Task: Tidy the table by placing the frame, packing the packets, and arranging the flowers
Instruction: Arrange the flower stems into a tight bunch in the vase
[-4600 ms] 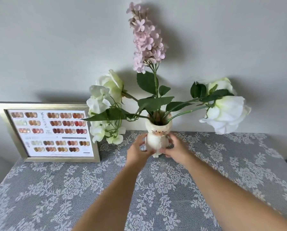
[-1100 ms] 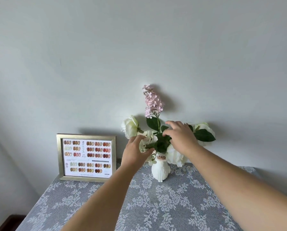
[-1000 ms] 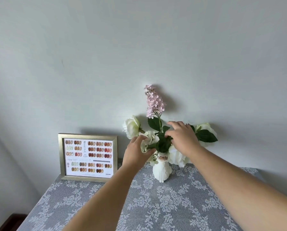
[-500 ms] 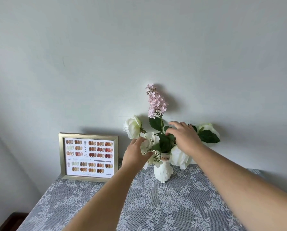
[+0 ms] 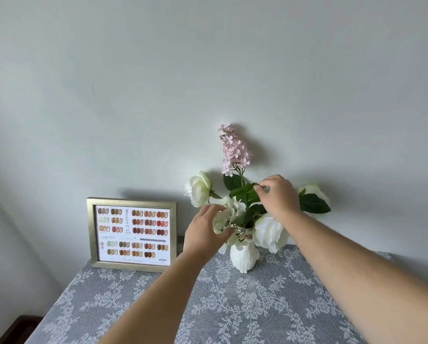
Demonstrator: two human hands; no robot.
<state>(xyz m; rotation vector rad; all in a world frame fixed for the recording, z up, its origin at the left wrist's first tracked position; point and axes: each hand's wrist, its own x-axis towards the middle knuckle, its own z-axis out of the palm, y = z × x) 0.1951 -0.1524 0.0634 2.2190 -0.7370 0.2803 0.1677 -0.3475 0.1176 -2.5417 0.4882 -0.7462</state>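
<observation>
L hand cups white bloom; R hand pinches leaf.

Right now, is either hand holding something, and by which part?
The right hand pinches a green leaf at its tip. The left hand cups the small white blossoms; a firm hold cannot be told.

Vase mouth hidden by flowers; frame print too small to read; both forearms cut off at lower edge.
</observation>
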